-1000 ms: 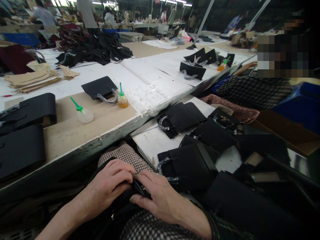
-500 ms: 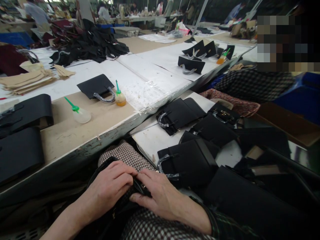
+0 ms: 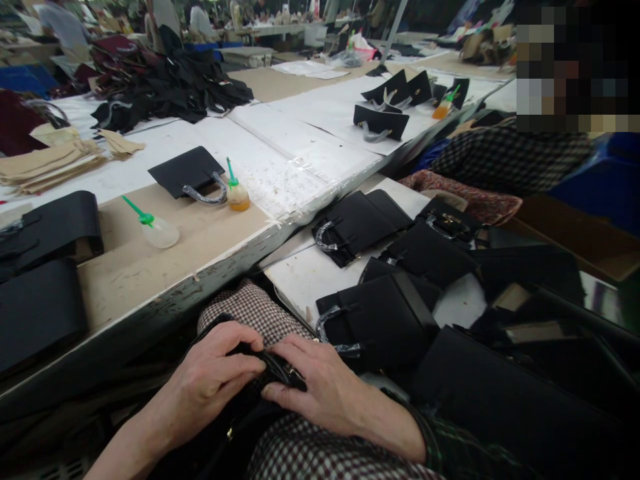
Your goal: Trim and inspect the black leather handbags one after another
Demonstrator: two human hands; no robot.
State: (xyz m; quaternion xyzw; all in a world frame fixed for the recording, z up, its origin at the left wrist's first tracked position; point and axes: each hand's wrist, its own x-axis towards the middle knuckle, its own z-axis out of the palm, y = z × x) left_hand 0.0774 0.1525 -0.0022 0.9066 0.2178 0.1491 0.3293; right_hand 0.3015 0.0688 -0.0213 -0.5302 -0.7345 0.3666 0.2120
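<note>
Fingers [image 3: 239,369], both hands [image 3: 325,385]: holding black piece [image 3: 276,369] | white-and-tan table [image 3: 273,143] ahead | people [image 3: 64,30] beyond

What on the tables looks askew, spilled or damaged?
The white covering is speckled near its taped seam, and the table's front edge looks scuffed. On the lower surface, black bags lie askew, overlapping. I see no wet spill.

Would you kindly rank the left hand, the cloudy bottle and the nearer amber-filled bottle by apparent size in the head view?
1. Left hand
2. Cloudy bottle with the slanting nozzle
3. Amber-filled bottle beside the black panel
</note>
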